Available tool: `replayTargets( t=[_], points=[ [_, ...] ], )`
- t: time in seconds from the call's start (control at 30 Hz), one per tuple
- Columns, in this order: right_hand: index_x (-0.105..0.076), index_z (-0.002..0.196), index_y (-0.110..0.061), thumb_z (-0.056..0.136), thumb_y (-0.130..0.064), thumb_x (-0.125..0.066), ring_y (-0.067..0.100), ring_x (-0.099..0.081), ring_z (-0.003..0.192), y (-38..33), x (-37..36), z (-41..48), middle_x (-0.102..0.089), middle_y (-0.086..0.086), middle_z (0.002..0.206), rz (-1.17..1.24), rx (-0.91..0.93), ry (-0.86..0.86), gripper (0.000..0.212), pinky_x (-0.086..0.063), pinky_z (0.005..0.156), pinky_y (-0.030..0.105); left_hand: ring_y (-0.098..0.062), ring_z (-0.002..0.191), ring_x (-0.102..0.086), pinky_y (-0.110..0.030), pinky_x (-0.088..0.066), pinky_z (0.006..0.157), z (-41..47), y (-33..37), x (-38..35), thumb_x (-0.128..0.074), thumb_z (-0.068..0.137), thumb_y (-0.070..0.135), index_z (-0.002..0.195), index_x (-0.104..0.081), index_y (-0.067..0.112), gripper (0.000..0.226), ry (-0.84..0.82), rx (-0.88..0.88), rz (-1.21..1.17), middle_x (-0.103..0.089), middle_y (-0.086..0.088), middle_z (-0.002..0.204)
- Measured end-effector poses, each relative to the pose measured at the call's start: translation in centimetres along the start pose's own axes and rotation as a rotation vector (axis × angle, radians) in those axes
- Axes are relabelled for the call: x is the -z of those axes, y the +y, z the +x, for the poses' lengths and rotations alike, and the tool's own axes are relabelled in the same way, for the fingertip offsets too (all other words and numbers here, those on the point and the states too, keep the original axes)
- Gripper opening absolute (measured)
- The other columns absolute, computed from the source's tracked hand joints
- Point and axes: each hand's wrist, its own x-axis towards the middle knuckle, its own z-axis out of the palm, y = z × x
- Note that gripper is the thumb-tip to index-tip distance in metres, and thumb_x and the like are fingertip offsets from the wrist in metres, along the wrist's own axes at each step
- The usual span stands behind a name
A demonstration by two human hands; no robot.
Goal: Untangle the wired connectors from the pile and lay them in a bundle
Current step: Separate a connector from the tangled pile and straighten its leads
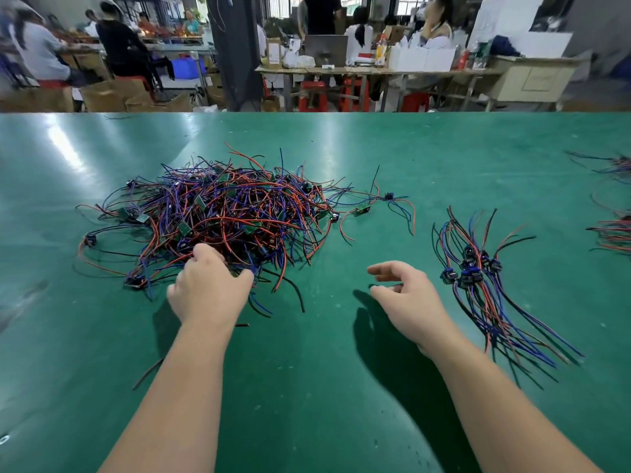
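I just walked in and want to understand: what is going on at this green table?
A person is sorting by hand. The left grip is curled into the near edge of the tangled pile of wired connectors. The right grip hovers open, holding nothing. A small bundle lies to its right.

Bright overhead light glares off the green table — soft shadows underneath both forearms, wide-angle bending, blurred edges.

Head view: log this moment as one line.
left hand fingers in tangled wire pile, grip hidden | right hand open, empty, over green mat | sorted bundle to its right
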Motion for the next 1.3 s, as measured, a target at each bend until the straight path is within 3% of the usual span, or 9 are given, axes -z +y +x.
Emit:
replayTargets(
  t=[0.2, 0.43, 0.6, 0.7, 0.8, 0.93, 1.07, 1.17, 1.3],
  points=[
    [-0.065, 0.093, -0.028, 0.082, -0.009, -0.057, -0.004, -0.047, 0.050, -0.2, -0.3, 0.1, -0.064, -0.012, 0.092, -0.066, 0.038, -0.009, 0.024, -0.037, 0.051, 0.008, -0.015, 0.065, -0.051, -0.027, -0.035, 0.051, -0.3, 1.0, -0.7, -0.049, 0.087, 0.016, 0.092, -0.049, 0.020, 0.007, -0.102, -0.027, -0.332, -0.058, 0.000, 0.079],
    [-0.067, 0.086, -0.019, 0.085, -0.002, -0.055, 0.011, -0.059, 0.061, -1.1, -0.2, -0.3, -0.071, 0.006, 0.082, 0.205, -0.070, -0.029, 0.021, -0.045, 0.058, 0.021, -0.018, 0.055, -0.047, -0.034, -0.039, 0.054, -3.3, 3.8, 0.3, -0.046, 0.083, 0.011, 0.078, -0.048, 0.029, 0.018, 0.135, -0.224, -0.945, -0.052, 0.004, 0.063],
    [-0.063, 0.103, -0.006, 0.091, -0.023, -0.055, 0.014, -0.056, 0.058, -2.6, -0.2, -0.6, -0.069, 0.011, 0.084, 0.827, -0.205, -0.347, 0.023, -0.038, 0.055, 0.023, 0.003, 0.059, -0.052, -0.012, -0.040, 0.058, -8.5, 6.0, -0.2, -0.052, 0.081, 0.002, 0.081, -0.055, 0.022, 0.020, -0.032, -0.744, -0.875, -0.057, 0.012, 0.067],
    [-0.064, 0.104, -0.001, 0.078, -0.024, -0.062, 0.023, -0.060, 0.074, -2.9, 0.2, -0.8, -0.066, 0.019, 0.091, 0.929, -0.185, -0.456, 0.035, -0.048, 0.067, 0.029, -0.008, 0.066, -0.055, -0.023, -0.047, 0.064, -9.9, 6.5, -1.0, -0.054, 0.078, 0.001, 0.079, -0.059, 0.014, 0.014, -0.195, -0.986, -0.775, -0.057, 0.011, 0.072],
    [-0.067, 0.092, 0.000, 0.077, -0.016, -0.062, 0.018, -0.068, 0.066, -2.8, 0.6, -1.0, -0.071, 0.017, 0.082, 0.955, -0.173, -0.430, 0.023, -0.055, 0.061, 0.025, -0.011, 0.060, -0.049, -0.030, -0.047, 0.060, -10.1, 6.5, -1.4, -0.057, 0.080, 0.012, 0.083, -0.057, 0.020, 0.008, -0.314, -1.044, -0.738, -0.051, 0.014, 0.066],
    [-0.071, 0.089, -0.008, 0.074, -0.014, -0.060, 0.008, -0.060, 0.056, -2.7, 1.0, -0.5, -0.072, 0.007, 0.076, 0.935, -0.101, -0.310, 0.020, -0.049, 0.055, 0.016, -0.014, 0.048, -0.050, -0.030, -0.041, 0.051, -9.7, 5.8, -1.5, -0.050, 0.084, 0.041, 0.076, -0.046, 0.021, 0.022, -0.369, -0.869, -0.835, -0.055, 0.006, 0.057],
    [-0.078, 0.085, -0.015, 0.074, -0.013, -0.060, 0.005, -0.058, 0.055, -2.7, 1.6, -0.5, -0.073, 0.005, 0.080, 1.004, -0.075, -0.367, 0.021, -0.051, 0.057, 0.013, -0.019, 0.040, -0.052, -0.026, -0.041, 0.047, -8.6, 6.7, -1.5, -0.037, 0.092, 0.052, 0.057, -0.058, 0.016, 0.054, -0.462, -0.264, -0.942, -0.066, -0.007, 0.055],
    [-0.078, 0.089, -0.016, 0.077, -0.015, -0.059, 0.004, -0.060, 0.056, -2.9, 1.7, -0.9, -0.074, 0.004, 0.084, 1.017, -0.053, -0.479, 0.023, -0.052, 0.058, 0.014, -0.017, 0.048, -0.062, -0.022, -0.046, 0.043, -7.8, 7.0, -1.4, -0.032, 0.098, 0.051, 0.087, -0.068, 0.009, 0.056, -0.767, 0.100, -1.121, -0.074, -0.008, 0.076],
    [-0.076, 0.098, -0.015, 0.085, -0.020, -0.052, 0.005, -0.064, 0.063, -3.1, 1.7, -1.5, -0.074, 0.004, 0.089, 0.968, -0.054, -0.657, 0.028, -0.054, 0.063, 0.014, -0.016, 0.056, -0.067, -0.023, -0.053, 0.048, -7.1, 7.1, -1.3, -0.043, 0.095, 0.050, 0.101, -0.064, 0.002, 0.052, -0.827, 0.301, -1.501, -0.073, -0.011, 0.078]
  ],
)
